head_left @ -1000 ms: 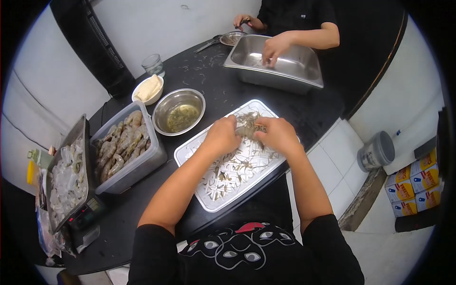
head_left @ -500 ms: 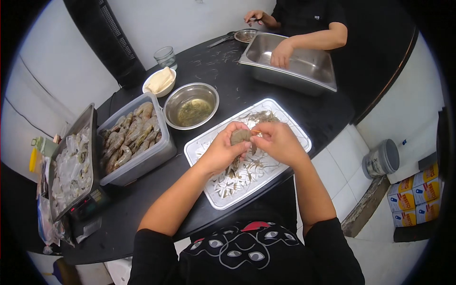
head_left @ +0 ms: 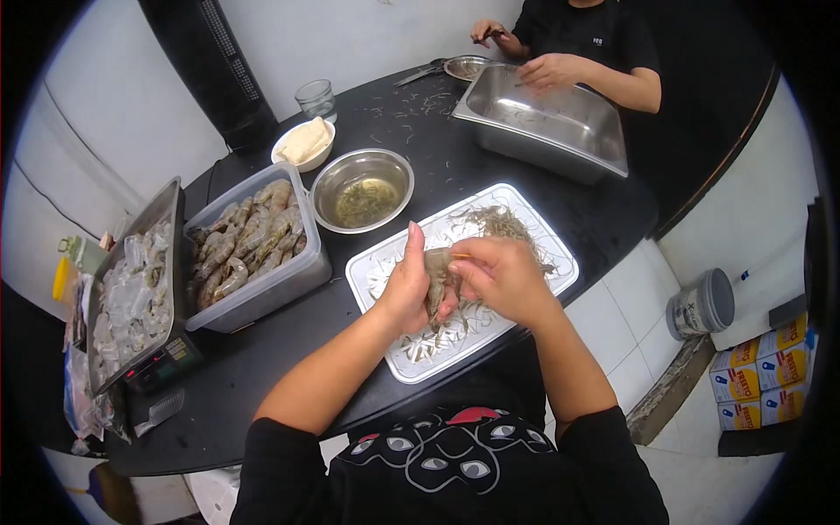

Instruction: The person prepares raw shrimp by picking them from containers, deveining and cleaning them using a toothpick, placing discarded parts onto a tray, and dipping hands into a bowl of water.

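A grey-brown shrimp (head_left: 437,273) lies in my left hand (head_left: 409,284), whose thumb points up while the other fingers curl under the shrimp. My right hand (head_left: 503,276) pinches a thin orange-brown stick (head_left: 459,255) at the shrimp's upper end. Both hands are over a white ridged tray (head_left: 411,372) strewn with small shrimp scraps. A heap of thin legs and feelers (head_left: 503,225) lies at the tray's far side. Left of the tray, a clear plastic tub (head_left: 271,287) holds many raw shrimp (head_left: 249,232).
A steel bowl (head_left: 404,175) of cloudy liquid, a white bowl (head_left: 306,166), a glass (head_left: 317,101) and a scale (head_left: 166,360) bearing an ice-filled tray (head_left: 178,262) are on the black table. Opposite, a co-worker's hands are by a deep steel pan (head_left: 560,153).
My hands came down from the tray's far side with the shrimp. My left hand has opened upward around it. The co-worker's hand has lifted from inside the pan. The view has shifted slightly.
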A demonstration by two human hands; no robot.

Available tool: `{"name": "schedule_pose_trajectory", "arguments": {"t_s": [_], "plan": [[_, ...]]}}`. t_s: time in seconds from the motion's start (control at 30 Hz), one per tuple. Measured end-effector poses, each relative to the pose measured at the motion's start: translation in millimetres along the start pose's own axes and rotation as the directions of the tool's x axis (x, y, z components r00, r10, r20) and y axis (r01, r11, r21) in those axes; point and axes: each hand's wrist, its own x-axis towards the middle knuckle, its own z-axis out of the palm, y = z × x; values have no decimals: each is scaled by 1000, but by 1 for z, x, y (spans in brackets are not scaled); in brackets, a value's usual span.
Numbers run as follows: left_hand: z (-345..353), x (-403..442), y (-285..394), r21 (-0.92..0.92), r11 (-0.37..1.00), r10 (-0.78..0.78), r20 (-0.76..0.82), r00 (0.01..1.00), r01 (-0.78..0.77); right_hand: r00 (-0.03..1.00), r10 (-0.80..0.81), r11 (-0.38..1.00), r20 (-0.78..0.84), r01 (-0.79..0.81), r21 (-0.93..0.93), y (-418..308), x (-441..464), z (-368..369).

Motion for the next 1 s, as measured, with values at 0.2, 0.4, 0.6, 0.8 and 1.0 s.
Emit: {"name": "schedule_pose_trajectory", "arguments": {"t_s": [0.2,0.4,0.6,0.8,1.0], "plan": [[-5,3,-10,375,839,425,-1,905,-394,956,-242,943,-166,192,-273,-11,-8,-2],[-4,0,-13,544,495,767,92,635,-677,904,-409,827,-127,309,-469,-31,-22,-1],[-4,-2,-9,614,323,857,133,498,-720,874,-470,774,-123,341,-533,-43,-22,5],[-2,-6,-6,643,226,890,169,423,-732,864,-486,771,-132,353,-529,-46,-21,8],[-5,-2,-7,662,158,912,186,365,-733,862,-487,780,-140,357,-514,-45,-21,9]]}}
